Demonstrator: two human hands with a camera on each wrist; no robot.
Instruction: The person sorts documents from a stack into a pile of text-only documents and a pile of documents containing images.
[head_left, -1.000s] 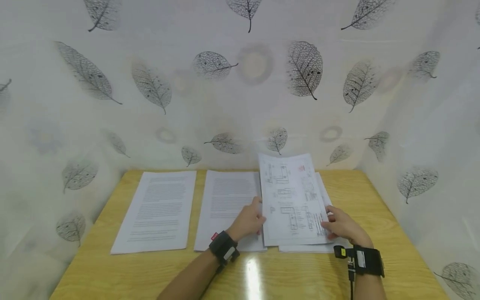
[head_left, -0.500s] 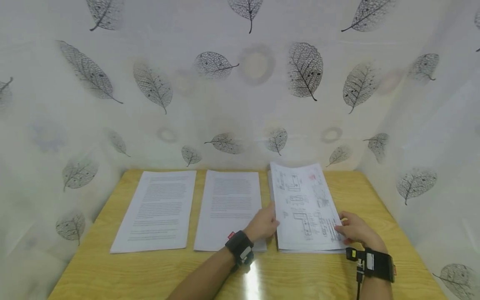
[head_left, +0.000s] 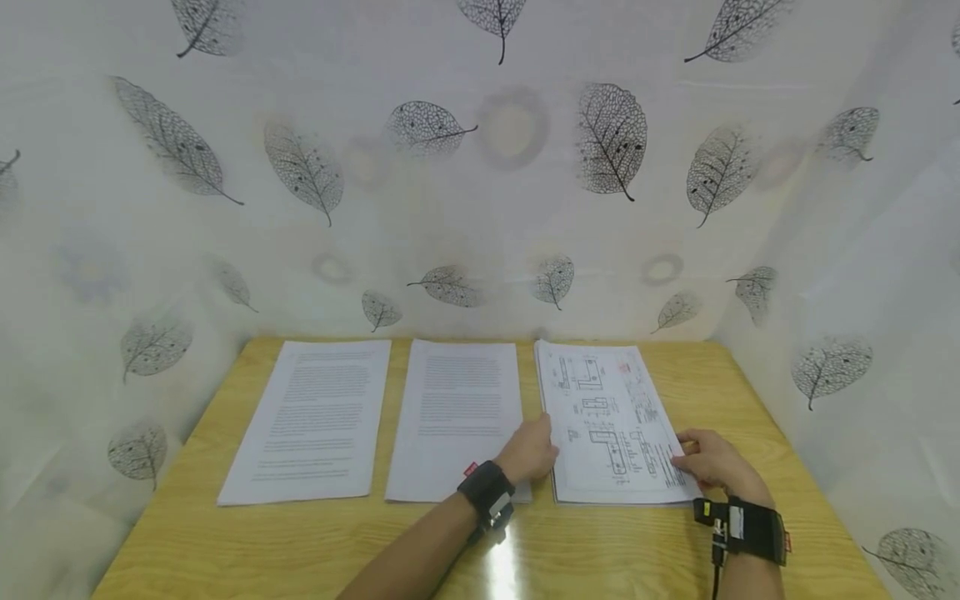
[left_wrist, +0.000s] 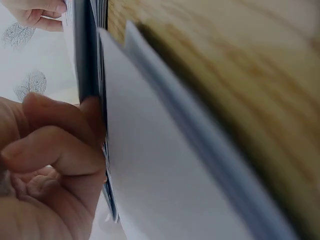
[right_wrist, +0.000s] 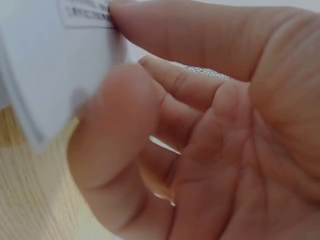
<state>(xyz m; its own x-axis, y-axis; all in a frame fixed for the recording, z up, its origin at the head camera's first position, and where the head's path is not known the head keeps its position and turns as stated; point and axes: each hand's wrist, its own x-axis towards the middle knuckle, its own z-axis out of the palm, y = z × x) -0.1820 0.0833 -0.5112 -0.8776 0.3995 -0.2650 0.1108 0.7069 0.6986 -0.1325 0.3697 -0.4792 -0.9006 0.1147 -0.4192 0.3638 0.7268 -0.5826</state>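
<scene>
At the right of the table lies a stack of paper sheets (head_left: 600,417), its top page printed with technical drawings and a reddish stamp. My left hand (head_left: 529,450) holds the stack's left edge. In the left wrist view, the curled fingers (left_wrist: 65,150) sit right against the layered paper edges. On the opposite side, my right hand (head_left: 716,462) pinches the lower right edge. Its thumb (right_wrist: 190,30) lies over the printed face in the right wrist view, with the index finger (right_wrist: 120,125) bent beneath.
Two more paper stacks lie side by side, a middle text stack (head_left: 461,400) close to my left hand and a left text stack (head_left: 315,417). The wooden table (head_left: 585,550) ends at a pale leaf-patterned curtain (head_left: 517,208) behind and at both sides.
Both hands have carried the drawing sheets rightward and lowered them onto the right-hand pile. The sheets' far edge has come down, and the edges now nearly line up.
</scene>
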